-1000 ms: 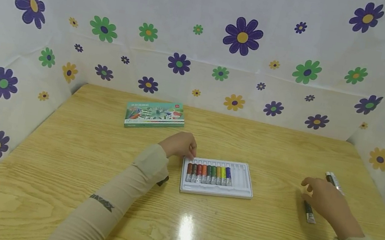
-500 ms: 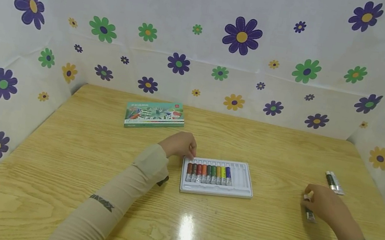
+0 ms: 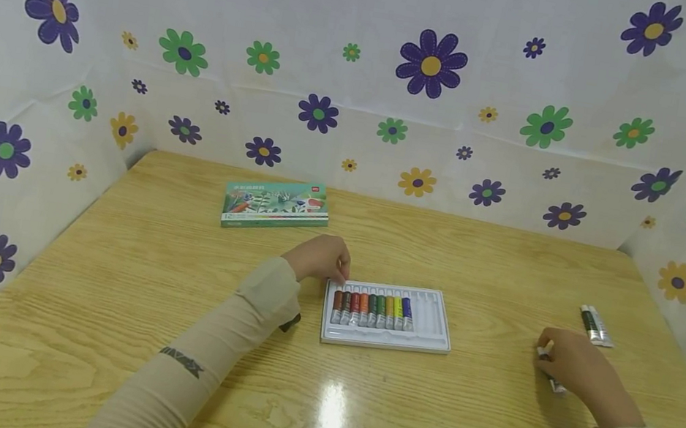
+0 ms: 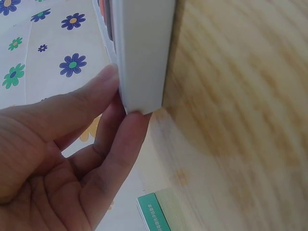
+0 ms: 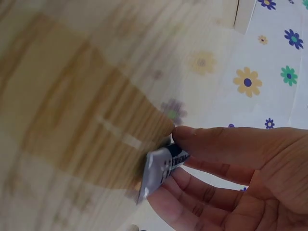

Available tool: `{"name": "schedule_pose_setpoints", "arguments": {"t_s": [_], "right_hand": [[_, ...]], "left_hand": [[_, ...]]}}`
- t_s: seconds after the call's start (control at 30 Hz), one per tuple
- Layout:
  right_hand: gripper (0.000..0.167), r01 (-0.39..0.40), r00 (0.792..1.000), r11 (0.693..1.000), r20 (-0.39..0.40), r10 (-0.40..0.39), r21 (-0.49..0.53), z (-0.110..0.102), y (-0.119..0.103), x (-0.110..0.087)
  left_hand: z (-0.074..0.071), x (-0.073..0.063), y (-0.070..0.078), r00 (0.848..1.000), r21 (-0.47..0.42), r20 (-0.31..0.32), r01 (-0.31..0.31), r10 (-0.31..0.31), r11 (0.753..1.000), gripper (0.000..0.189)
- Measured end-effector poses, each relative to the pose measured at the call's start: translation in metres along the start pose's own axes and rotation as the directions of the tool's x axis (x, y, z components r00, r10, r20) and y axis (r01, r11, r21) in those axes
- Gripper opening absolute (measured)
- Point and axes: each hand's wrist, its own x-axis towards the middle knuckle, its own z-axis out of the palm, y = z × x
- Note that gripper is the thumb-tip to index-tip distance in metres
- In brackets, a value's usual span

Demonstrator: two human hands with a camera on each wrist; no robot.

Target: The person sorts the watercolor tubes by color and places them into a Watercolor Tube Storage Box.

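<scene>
At the back left corner of a white paint tray [image 3: 386, 339], my left hand [image 3: 321, 257] pinches the rim; the left wrist view has the thumb [image 4: 91, 94] on the upper edge and a finger under the corner. Several coloured paint tubes [image 3: 371, 310] lie side by side in the tray's left part, and the slots [image 3: 430, 316] on the right hold none. Over on the right, my right hand [image 3: 580, 364] pinches a dark paint tube [image 5: 163, 167] between thumb and fingers, its silver crimped end sticking out. Fingers hide the cap side of that tube.
Two more paint tubes [image 3: 597, 326] lie together on the wooden table [image 3: 451, 422], beyond the right hand. A green paint box [image 3: 277, 206] lies at the back left. Flower-printed white cloth [image 3: 362, 84] walls the table at back and sides.
My right hand has come down on the dark paint tube and taken it between thumb and fingers; the tube has turned slightly. The left hand and the tray stay in place.
</scene>
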Motion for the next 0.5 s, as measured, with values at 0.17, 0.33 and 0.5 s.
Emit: {"name": "schedule_pose_setpoints", "arguments": {"t_s": [0.17,0.33,0.5], "right_hand": [[0.017,0.013,1.000,1.000,-0.015,-0.013,-0.007,0.000,-0.002,0.000],[0.016,0.016,1.000,1.000,-0.003,-0.016,0.015,0.000,-0.005,0.001],[0.014,0.025,1.000,0.999,-0.013,-0.025,0.030,-0.001,-0.011,0.007]], "left_hand": [[-0.001,-0.002,0.002,1.000,0.006,0.001,0.005,-0.005,1.000,0.006],[-0.001,0.001,0.000,0.999,-0.013,0.026,0.022,-0.022,1.000,0.007],[0.000,0.007,-0.005,0.999,-0.014,0.037,0.003,-0.003,1.000,0.012]]}}
